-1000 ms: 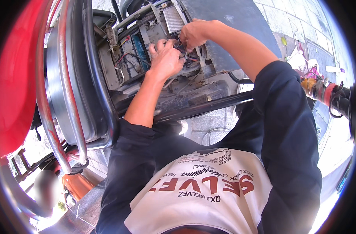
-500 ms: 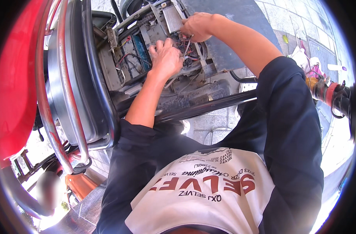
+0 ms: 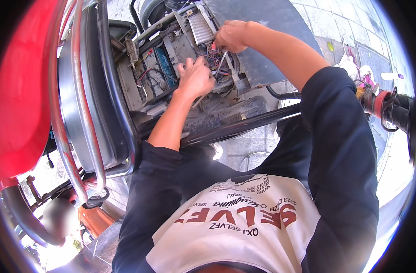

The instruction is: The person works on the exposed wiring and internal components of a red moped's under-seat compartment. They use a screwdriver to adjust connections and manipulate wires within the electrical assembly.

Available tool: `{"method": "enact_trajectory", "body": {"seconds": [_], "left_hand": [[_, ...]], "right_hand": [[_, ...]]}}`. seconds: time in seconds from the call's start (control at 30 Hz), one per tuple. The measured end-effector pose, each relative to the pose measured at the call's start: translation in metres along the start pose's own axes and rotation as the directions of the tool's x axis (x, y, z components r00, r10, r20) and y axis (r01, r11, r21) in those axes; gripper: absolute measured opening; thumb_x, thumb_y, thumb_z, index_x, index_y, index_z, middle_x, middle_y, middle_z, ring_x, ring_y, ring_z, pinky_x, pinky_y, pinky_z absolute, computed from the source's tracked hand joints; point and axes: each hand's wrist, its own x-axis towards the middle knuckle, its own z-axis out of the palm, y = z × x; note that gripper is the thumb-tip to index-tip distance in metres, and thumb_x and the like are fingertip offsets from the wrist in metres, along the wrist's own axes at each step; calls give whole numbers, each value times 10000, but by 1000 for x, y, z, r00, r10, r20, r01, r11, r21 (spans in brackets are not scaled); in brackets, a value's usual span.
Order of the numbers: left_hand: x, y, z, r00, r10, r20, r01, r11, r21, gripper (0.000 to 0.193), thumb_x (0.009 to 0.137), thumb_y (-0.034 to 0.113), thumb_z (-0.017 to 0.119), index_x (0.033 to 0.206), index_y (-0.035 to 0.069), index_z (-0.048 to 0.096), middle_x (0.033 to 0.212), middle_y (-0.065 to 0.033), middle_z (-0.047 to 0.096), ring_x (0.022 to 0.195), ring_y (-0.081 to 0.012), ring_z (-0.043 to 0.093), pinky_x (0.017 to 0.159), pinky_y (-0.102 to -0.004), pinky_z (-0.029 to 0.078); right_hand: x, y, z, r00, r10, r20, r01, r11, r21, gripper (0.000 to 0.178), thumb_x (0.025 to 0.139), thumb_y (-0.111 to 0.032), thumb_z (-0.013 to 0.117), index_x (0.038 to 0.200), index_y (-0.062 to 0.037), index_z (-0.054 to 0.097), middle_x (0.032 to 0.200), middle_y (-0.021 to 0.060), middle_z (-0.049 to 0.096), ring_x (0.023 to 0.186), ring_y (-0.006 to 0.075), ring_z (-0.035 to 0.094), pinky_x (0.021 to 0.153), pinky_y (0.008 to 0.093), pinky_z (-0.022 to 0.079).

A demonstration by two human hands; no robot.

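My right hand is closed, its fingertips pinched at a thin wire with a red end, beside a finned metal controller box. Below it lies a tangle of coloured wires. At the near side of that tangle, my left hand has its fingers bent inward. Its thumb side faces the wires, and whatever its fingertips grip is hidden. To the left of it sits a battery with a teal side, cables running over its top. Everything lies in the open metal frame of a vehicle.
A black padded seat behind bent metal bars stands at left, with red bodywork beyond. A dark flat panel lies right of the wires. A black frame tube crosses before me. Paving shows at far right.
My right hand has shifted slightly, and a red wire end now shows at its fingertips. My left hand has drawn slightly nearer to me. The whole view has shifted a little.
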Motion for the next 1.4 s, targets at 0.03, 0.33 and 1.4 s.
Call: {"method": "enact_trajectory", "body": {"seconds": [0.03,0.33,1.4], "left_hand": [[0,-2,-4,1000,4,13,-4,1000,-2,257,853,324,793,1007,144,892,1386,-95,635,1329,-365,490,1161,-567,292],[0,2,-13,993,-21,-114,15,999,-52,302,892,413,820,1073,181,891,1273,-107,668,1302,-365,511,1146,-588,255],[4,-1,-2,984,-45,-172,38,998,-44,285,862,417,860,1038,198,910,1320,-83,634,1297,-334,482,1133,-524,240]], "right_hand": [[-2,-8,-5,999,7,39,-7,1000,-2,269,949,-184,689,1195,-186,798,1118,115,813,1126,346,757,960,438,605],[-15,-23,-20,998,-62,5,62,997,-46,134,948,-220,712,1040,-162,790,943,112,792,960,371,778,859,481,621],[12,-4,3,759,631,161,-498,403,768,208,892,-43,611,886,56,794,829,190,795,682,301,795,673,399,665]]}}
